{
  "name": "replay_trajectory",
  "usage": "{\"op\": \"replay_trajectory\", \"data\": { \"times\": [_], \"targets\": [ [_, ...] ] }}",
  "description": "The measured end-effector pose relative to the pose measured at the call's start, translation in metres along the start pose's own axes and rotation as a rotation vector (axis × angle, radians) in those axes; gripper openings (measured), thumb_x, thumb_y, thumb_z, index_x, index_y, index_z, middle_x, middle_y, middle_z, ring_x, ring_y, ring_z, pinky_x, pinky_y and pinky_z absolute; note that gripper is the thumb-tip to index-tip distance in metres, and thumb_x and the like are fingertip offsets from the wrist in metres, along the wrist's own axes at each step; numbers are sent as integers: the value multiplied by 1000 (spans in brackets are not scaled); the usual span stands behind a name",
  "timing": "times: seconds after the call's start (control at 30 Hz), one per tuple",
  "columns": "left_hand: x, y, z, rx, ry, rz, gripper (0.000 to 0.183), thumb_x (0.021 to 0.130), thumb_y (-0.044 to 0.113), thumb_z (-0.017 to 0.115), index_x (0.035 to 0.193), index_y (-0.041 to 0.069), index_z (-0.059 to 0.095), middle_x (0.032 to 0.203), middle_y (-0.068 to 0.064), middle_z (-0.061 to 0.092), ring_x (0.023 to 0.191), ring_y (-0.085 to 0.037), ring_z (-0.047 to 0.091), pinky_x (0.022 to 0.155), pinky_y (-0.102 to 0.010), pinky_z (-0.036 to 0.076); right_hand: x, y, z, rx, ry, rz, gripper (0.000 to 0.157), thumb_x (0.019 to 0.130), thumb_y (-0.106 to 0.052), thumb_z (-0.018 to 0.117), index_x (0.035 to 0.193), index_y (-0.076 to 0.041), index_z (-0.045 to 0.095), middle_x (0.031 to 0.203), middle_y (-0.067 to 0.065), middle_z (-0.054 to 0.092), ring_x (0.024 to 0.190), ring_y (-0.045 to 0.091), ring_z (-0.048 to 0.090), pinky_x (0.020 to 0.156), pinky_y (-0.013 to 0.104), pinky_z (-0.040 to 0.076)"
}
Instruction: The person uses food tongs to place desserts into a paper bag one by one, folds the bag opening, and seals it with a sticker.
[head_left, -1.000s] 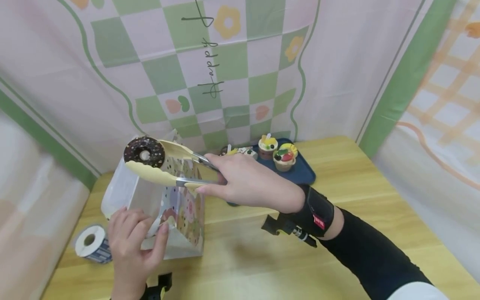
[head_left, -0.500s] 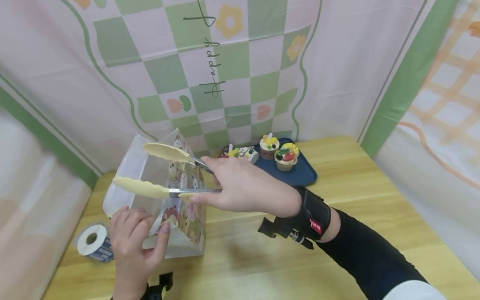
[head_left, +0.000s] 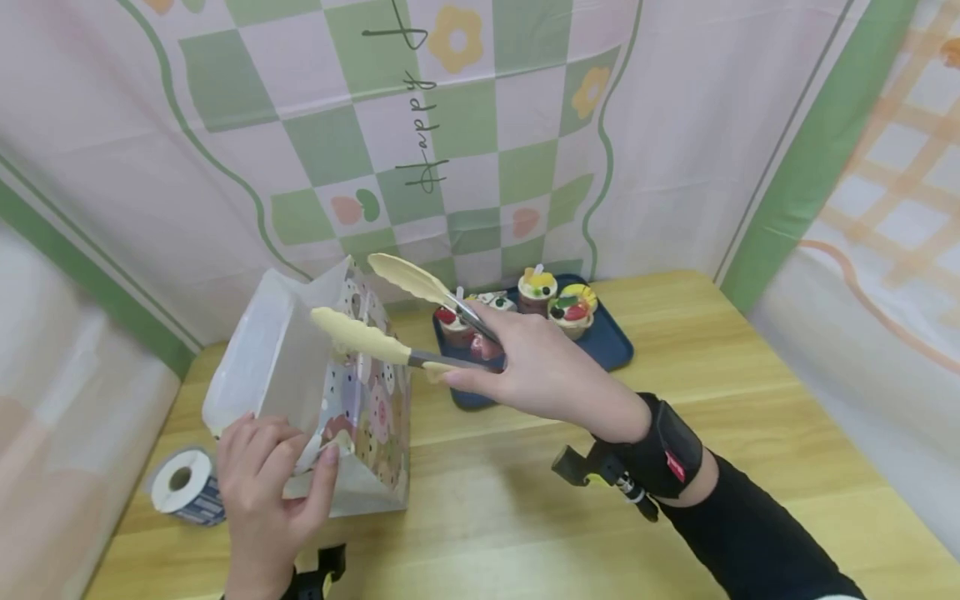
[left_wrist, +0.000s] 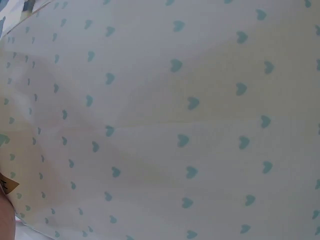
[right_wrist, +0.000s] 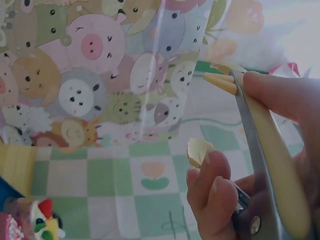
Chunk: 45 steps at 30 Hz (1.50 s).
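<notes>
1. Tongs hang in the air above the bench, just right of the mouth of the bag. In the head view one of their heads overlaps the bag's edge; whether it touches cannot be told.

2. The step in hand looks like a pause between loads: nothing sits in the tongs, and the bag's mouth stands open beside them. How much lies inside the bag is hidden.

3. The right hand, to the right of the bag, has its fingers wrapped around the tongs' handles, and lets the two arms stand well apart. The left hand, at the near edge of the bag, has its fingers curled over the rim and its thumb outside, pinching it.

4. A further load would seem to call for turning the heads away from the bag toward the tray, to its right and farther back. There a fruit-topped cup and a red-topped cup stand among other sweets. The soft toppings suggest a light squeeze, with the bag's rim steadied meanwhile.

5. The tongs have bright metal arms and pale yellow, scallop-edged heads, shaped like shallow spoons. The bag is white, with a glossy side panel of cartoon animals, a pink pig among them.
</notes>
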<state>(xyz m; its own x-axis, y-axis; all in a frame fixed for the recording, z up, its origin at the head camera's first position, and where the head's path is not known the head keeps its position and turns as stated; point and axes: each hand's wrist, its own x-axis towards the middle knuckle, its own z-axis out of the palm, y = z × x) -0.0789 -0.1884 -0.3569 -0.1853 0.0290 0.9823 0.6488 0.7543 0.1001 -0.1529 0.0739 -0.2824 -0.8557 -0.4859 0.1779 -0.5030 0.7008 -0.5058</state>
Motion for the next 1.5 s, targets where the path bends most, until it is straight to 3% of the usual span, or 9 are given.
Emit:
{"op": "replay_trajectory", "data": {
  "times": [0.13,0.4,0.63,0.8,1.03,1.3,1.5],
  "targets": [
    [0,0,-1,8,-2,-8,48,85,33,61,52,-2,53,53,-12,51,59,-33,46,76,-46,36,-5,13,3,2,6,47,90,78,-66,59,145,-11,37,75,-3,57,56,11,50,48,27,41],
    [0,0,-1,10,11,-18,48,84,32,61,52,-2,54,53,-13,51,59,-34,47,77,-47,36,-10,33,12,7,52,79,85,78,-63,62,139,-8,44,79,2,60,63,13,53,55,30,43],
    [0,-1,-1,13,20,-20,49,85,34,61,52,-2,54,53,-14,52,60,-34,48,78,-47,37,-14,44,18,50,70,98,74,76,-61,65,130,-11,51,75,0,60,60,13,53,53,30,42],
    [0,-1,-1,9,29,-18,49,85,34,61,52,-2,54,53,-13,51,59,-34,47,78,-46,37,-17,51,22,64,65,152,83,77,-64,62,136,-8,46,78,1,61,61,14,53,53,29,42],
    [-1,-1,1,-6,45,-9,49,84,33,63,52,-2,54,52,-13,51,58,-33,46,78,-45,36,-19,63,27,47,98,184,70,77,-64,62,123,-12,53,76,3,60,61,17,54,53,31,42],
    [-2,0,0,-3,28,-18,47,83,33,63,52,-2,55,53,-13,52,59,-33,47,82,-42,37,-23,75,40,28,138,226,80,77,-63,62,134,-9,48,108,16,69,92,30,63,75,50,50],
    [-2,1,2,-13,44,3,47,83,32,63,52,-2,54,52,-13,51,58,-33,46,77,-43,37,-26,84,50,-4,126,286,78,77,-63,63,122,-1,52,77,8,65,67,21,59,59,38,46]
  ]
}}
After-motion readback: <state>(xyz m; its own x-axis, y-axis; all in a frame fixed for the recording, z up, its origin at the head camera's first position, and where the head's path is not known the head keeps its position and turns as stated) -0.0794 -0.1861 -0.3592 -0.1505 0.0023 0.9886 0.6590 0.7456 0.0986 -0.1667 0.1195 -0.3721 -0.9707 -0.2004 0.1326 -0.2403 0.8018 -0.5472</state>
